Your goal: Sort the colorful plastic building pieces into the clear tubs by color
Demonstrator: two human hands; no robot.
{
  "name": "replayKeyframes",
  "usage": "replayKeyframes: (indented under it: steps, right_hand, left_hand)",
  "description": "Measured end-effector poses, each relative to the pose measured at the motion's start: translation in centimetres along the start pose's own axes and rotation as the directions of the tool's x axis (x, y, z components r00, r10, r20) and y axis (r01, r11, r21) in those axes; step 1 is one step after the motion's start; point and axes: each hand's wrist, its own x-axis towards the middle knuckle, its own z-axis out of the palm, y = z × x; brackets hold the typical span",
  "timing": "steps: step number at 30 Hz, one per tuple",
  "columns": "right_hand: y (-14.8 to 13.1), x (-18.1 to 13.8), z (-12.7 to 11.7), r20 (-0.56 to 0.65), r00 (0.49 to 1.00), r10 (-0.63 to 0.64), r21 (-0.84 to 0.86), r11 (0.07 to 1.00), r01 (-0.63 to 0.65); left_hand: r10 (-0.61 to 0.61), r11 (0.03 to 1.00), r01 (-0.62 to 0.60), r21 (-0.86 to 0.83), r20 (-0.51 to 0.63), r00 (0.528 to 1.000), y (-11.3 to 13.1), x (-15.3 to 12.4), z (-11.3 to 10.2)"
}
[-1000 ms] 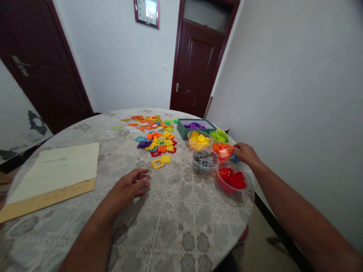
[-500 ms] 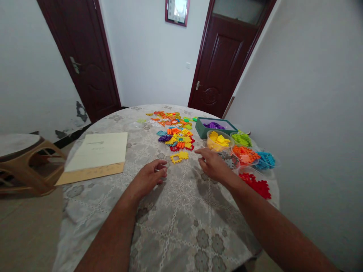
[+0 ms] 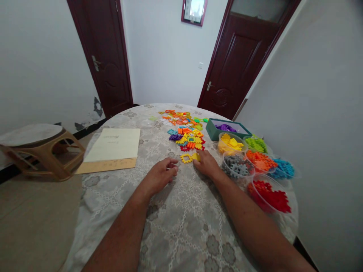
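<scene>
My right hand (image 3: 207,164) has its thumb and fingers closed on a solid yellow notched building tile (image 3: 195,155), partly hidden by them. Left of that tile, a yellow square notched frame (image 3: 183,159) lies flat, touching it or nearly so. My left hand (image 3: 162,174) rests low over the tablecloth, nearer me than the frame, fingers loosely curved and apart from the thumb, holding nothing. Just beyond both yellow pieces is a heap of mixed building tiles (image 3: 190,139) in purple, yellow, orange, blue and red.
Clear tubs hold yellow (image 3: 231,142), grey (image 3: 237,166), orange (image 3: 261,161), blue (image 3: 283,169), green (image 3: 256,144) and red pieces (image 3: 270,196). A green box (image 3: 212,132) contains purple ones. Loose pieces (image 3: 178,118) lie farther back; paper (image 3: 113,143) lies left. A stool (image 3: 53,151) stands beside the table.
My right hand has come down and closed on the solid yellow tile; it was pointing just right of it before. My left hand stays near the frame. The view has turned slightly left.
</scene>
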Motion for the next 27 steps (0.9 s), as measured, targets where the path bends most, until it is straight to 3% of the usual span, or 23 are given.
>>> replayKeyframes:
  steps: [3,5,8,10,12,17,22,27]
  right_hand:
    - [0.6,-0.5,-0.1,-0.084,0.995,0.058,0.010,0.998,-0.057]
    - [0.6,-0.6,-0.2,-0.192,0.981,0.023,0.075,0.997,-0.009]
    - [-0.1,-0.4,0.2,-0.314,0.931,-0.185,0.188,0.949,0.252]
    - [-0.9,-0.2,0.6,-0.309,0.889,-0.338,0.194,0.893,0.407]
    - [-1.7,-0.1,1.1,-0.260,0.874,-0.410,0.163,0.874,0.459]
    - [-2.3,0.1,0.9,-0.165,0.914,-0.372,0.157,0.905,0.396]
    - [-2.6,-0.8,0.4,-0.203,0.910,-0.361,0.268,0.874,0.406]
    - [-5.6,-2.4,0.2,-0.360,0.832,-0.422,0.420,0.723,0.548]
  left_hand:
    - [0.004,1.000,-0.004,-0.003,-0.009,1.000,-0.1,-0.1,0.0]
    - [0.003,1.000,-0.003,0.003,-0.018,1.000,-0.1,-0.1,0.0]
    - [-0.001,1.000,0.001,0.006,-0.027,1.000,-0.1,0.0,0.0]
    - [-0.003,1.000,0.003,0.003,-0.027,1.000,0.0,0.0,0.0]
    - [-0.011,1.000,0.011,-0.001,-0.028,1.000,0.1,0.0,0.0]
    - [-0.034,0.999,0.033,-0.014,-0.057,0.998,0.2,0.0,-0.2]
    - [-0.070,0.994,0.059,-0.092,-0.122,0.990,-0.1,0.3,-0.1]
    - [-0.103,0.977,0.078,-0.201,-0.119,0.988,0.1,0.4,-0.1]
